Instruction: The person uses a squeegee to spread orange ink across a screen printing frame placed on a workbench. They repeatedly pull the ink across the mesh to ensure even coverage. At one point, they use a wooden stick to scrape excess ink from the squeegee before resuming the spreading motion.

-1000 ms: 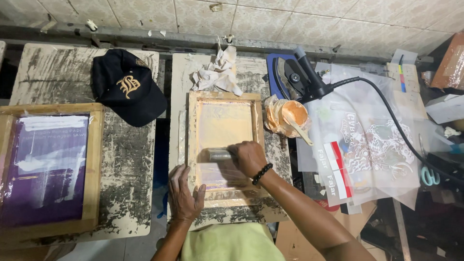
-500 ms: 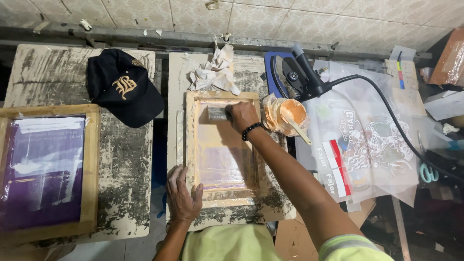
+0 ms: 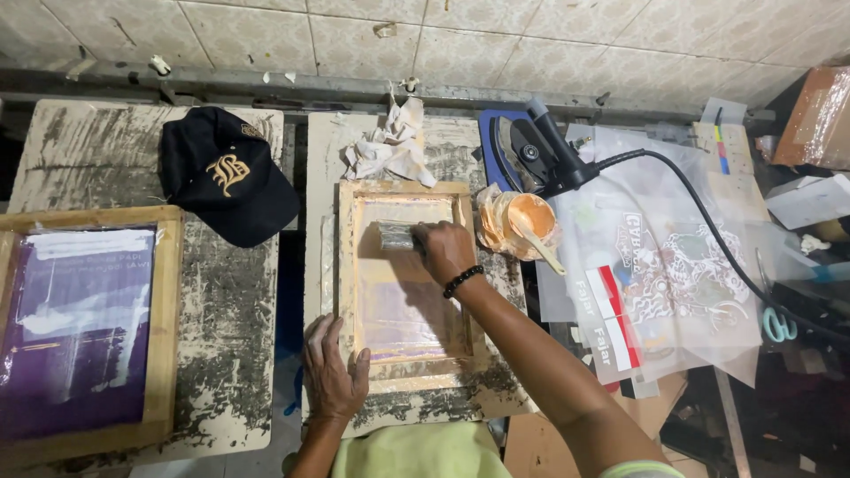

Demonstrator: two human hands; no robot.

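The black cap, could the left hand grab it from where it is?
Probably yes. The left hand lies flat on the frame's near corner, and the cap sits on the next board with nothing between them; it would need to stretch.

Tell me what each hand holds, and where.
Right hand grips the squeegee at its right end; left hand lies flat on the wooden frame, holding nothing.

Crumpled rag crowds frame's far end, ink tub right, cap left

Pale wooden screen frame, glossy mesh; paint-crusted rough board.
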